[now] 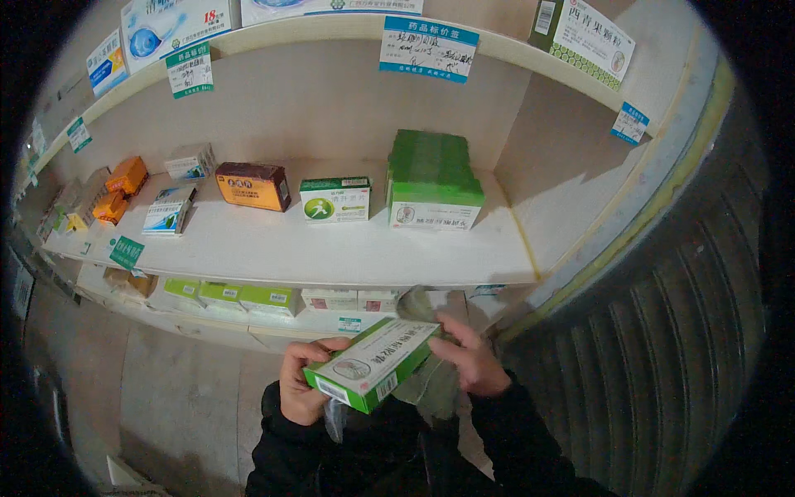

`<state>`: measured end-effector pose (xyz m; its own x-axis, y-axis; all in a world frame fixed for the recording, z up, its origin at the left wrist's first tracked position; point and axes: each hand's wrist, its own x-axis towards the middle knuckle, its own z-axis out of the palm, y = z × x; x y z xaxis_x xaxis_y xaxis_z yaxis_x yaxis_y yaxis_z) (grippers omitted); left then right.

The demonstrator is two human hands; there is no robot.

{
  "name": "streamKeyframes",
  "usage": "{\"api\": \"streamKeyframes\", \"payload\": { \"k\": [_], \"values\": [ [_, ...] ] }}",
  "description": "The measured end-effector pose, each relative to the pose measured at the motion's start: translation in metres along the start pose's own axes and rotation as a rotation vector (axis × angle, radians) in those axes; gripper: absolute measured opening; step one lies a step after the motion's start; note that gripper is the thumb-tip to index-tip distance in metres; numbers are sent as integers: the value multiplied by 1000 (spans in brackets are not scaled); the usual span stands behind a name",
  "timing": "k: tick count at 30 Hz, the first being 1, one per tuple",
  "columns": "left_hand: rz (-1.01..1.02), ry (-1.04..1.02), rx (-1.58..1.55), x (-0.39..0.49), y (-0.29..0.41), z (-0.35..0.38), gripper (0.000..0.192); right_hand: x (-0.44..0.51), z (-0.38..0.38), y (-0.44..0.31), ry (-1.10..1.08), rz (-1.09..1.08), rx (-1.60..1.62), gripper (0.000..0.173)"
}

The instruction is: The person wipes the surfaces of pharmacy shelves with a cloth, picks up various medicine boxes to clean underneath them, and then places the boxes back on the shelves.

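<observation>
My left hand [305, 380] grips the near left end of a green and white carton medicine box [379, 353], held tilted in front of my body. At the box's far right end is my right hand [467, 355], its fingers bent around a grey-green cloth [435, 382]. The cloth shows below the box and also behind its upper edge; part of it is hidden. A strip of translucent plastic [335, 419] hangs beneath my left hand. On the shelf ahead stands a stack of green medicine boxes [435, 186], apart from my hands.
A white shelf [348, 258] carries a green and white box [335, 200], an orange and brown box [253, 187] and several smaller cartons. Lime-green boxes [267, 299] stand on the lower shelf. Price tags [428, 50] hang from the upper shelf edge. At right is a ribbed dark surface [646, 348].
</observation>
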<state>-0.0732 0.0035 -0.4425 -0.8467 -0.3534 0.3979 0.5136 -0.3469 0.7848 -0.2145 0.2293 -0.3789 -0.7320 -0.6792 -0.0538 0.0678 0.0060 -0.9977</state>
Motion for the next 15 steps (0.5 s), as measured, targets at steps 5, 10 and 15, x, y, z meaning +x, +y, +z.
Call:
{"api": "streamKeyframes", "payload": {
  "k": [5, 10, 15],
  "values": [
    [-51, -6, 334, 0, 9, 8, 46, 2, 1, -11, 123, 12, 185, 38],
    [79, -56, 725, 6, 28, 21, 47, 6, -2, -21, 225, -194, -244, 33],
    [416, 110, 1116, 41, 53, 7, 55, 23, -41, -70, 455, -489, -34, 31]
  ]
}}
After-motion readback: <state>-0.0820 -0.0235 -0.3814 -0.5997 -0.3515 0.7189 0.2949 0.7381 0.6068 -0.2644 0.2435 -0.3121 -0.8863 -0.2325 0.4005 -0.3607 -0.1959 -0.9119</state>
